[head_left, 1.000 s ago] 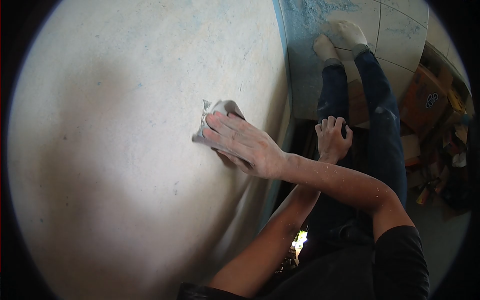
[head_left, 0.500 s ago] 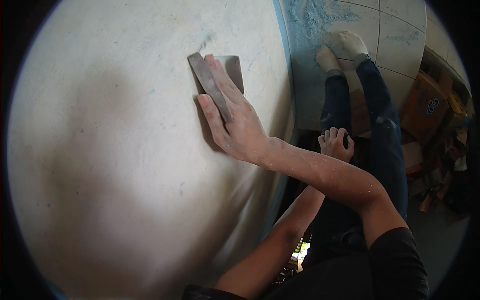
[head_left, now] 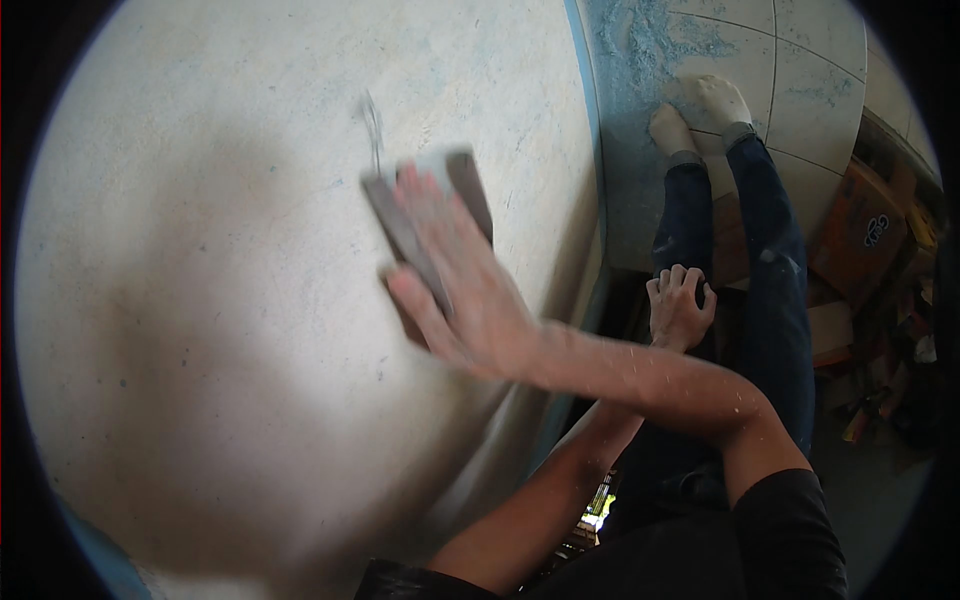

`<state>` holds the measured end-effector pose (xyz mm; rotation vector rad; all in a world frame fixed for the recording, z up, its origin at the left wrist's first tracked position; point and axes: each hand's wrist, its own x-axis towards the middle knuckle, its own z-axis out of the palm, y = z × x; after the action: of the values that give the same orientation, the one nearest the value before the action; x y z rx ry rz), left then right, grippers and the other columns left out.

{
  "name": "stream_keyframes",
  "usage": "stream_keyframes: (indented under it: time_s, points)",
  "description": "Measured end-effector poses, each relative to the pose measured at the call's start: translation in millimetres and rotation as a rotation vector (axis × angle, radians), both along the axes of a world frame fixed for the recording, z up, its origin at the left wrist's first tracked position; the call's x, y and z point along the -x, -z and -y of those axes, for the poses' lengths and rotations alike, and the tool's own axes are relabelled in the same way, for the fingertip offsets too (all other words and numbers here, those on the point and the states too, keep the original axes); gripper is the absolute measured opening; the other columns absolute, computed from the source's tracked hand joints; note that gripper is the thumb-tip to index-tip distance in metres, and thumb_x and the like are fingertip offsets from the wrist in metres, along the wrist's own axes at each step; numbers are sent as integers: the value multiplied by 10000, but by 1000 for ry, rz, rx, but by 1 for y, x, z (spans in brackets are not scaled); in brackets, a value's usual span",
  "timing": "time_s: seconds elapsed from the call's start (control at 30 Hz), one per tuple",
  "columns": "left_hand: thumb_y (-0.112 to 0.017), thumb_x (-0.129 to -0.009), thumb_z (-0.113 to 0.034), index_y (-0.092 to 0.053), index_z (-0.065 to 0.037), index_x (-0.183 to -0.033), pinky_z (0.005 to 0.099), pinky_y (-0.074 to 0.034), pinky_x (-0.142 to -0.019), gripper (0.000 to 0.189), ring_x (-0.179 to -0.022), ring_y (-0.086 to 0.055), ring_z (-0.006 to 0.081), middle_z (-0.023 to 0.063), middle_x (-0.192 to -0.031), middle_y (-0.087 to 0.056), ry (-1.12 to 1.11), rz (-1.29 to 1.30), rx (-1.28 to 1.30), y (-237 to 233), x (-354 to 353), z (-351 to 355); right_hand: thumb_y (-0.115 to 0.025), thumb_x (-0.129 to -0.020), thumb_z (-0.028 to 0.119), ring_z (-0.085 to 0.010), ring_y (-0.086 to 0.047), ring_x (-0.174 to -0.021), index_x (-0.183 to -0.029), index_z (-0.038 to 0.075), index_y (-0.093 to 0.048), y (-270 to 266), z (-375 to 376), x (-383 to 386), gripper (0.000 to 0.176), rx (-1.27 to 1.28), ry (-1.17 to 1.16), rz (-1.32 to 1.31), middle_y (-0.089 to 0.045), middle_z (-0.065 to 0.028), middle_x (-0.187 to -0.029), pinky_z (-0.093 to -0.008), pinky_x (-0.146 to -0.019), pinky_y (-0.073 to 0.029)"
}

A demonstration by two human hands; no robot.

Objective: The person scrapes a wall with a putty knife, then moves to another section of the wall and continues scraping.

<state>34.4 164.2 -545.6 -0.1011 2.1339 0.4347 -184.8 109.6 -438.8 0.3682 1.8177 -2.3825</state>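
My right hand [head_left: 465, 285], smeared a little by motion, reaches across to the pale wall [head_left: 250, 420] and presses a grey sheet of sandpaper [head_left: 470, 190] flat against it. The sheet's side edges stand up beside my fingers, and its middle lies hidden under the palm. The thumb lies outside the left flap. My left hand [head_left: 680, 308] rests on my bent knee, fingers curled over the dark jeans [head_left: 685, 215]. White dust specks my right forearm. A thin dark streak runs on the wall just above the sandpaper.
Blue paint dust [head_left: 640, 50] is scattered over the white floor tiles [head_left: 815, 90] by the wall's foot. My feet [head_left: 722, 100] are on the tiles. An orange cardboard box [head_left: 850, 225] and a heap of clutter [head_left: 885, 370] lie at the right.
My right hand and the sandpaper have moved down in the view along the wall. My left hand stays on the knee. The whole view has shifted slightly.
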Motion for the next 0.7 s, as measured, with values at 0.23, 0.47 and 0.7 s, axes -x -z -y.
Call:
stream_keyframes:
  time_s: [0.23, 0.47, 0.7]
  points:
    - [-587, -845, -242, -597, -89, -977, 425, -347, -887, 203, -965, -511, 278, 97, -964, -546, -10, -13, 9, 3, -5, 1, -334, -1023, 303, -383, -210, -1425, -1459, -66, -226, 22, -4, 22, 581, -59, 65, -93, -238, -262, -1516, -488, -1167, -185]
    - [-586, -845, -241, -601, -96, -969, 424, -346, -895, 191, -958, -515, 274, 86, -953, -547, 9, -14, 16, 2, -3, 0, -438, -994, 215, -387, -230, -1417, -1444, -80, -251, -13, -6, -8, 569, 19, -7, -85, -275, -265, -1500, -489, -1162, -203]
    - [-585, -846, -235, -601, -101, -960, 423, -348, -896, 177, -954, -515, 272, 84, -948, -548, 5, -16, 14, 1, -4, -1, -430, -994, 234, -375, -241, -1416, -1448, -56, -265, 10, -8, 34, 563, -93, 82, -61, -292, -246, -1499, -481, -1157, -223]
